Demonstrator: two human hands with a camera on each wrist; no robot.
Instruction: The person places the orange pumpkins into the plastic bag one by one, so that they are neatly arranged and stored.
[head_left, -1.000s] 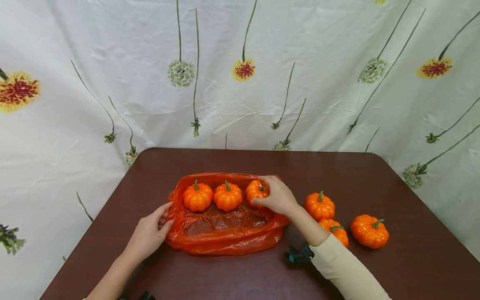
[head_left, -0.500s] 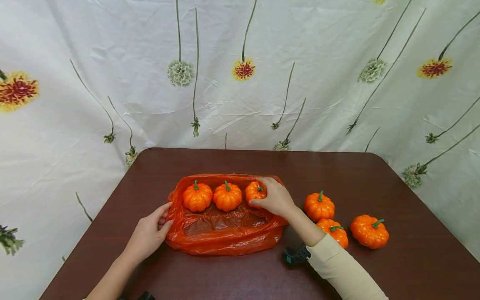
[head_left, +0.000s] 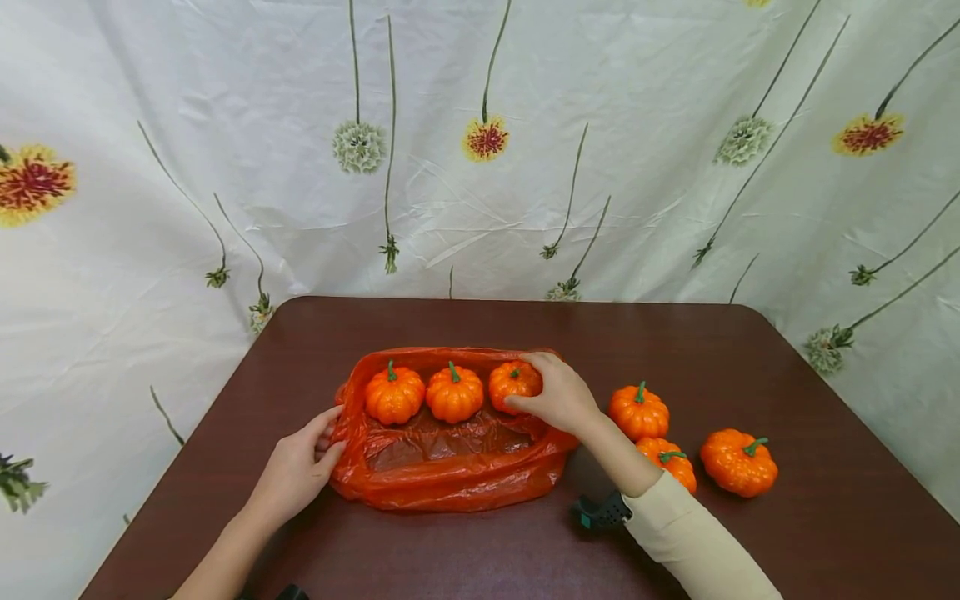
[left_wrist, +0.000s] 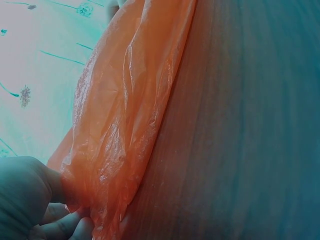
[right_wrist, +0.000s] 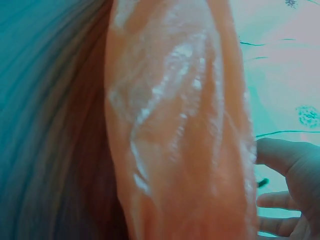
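Observation:
A red plastic bag (head_left: 450, 492) lies with its mouth spread wide on the table. My left hand (head_left: 300, 462) pinches its left rim; in the left wrist view, the thumb and fingers meet on the crumpled film. Two small orange pumpkins, the left one (head_left: 394, 396) and the middle one (head_left: 454, 394), sit upright in a row along the bag's back side. At the right end of that row is a third pumpkin (head_left: 513, 385), with my right hand (head_left: 558, 396) curled round its right side. The right wrist view shows the thumb and fingers partly behind the bag wall (right_wrist: 175, 120).
Outside the bag, to its right, are three more pumpkins: one farther back (head_left: 639, 412), one partly behind the right forearm (head_left: 671, 467), and one by itself (head_left: 739, 462). A flowered cloth (head_left: 480, 208) hangs behind the dark brown table (head_left: 480, 558).
The third pumpkin has turned more upright, its stem now farther left and higher. My right hand has shifted slightly right over the last half second. My left hand keeps its place on the rim.

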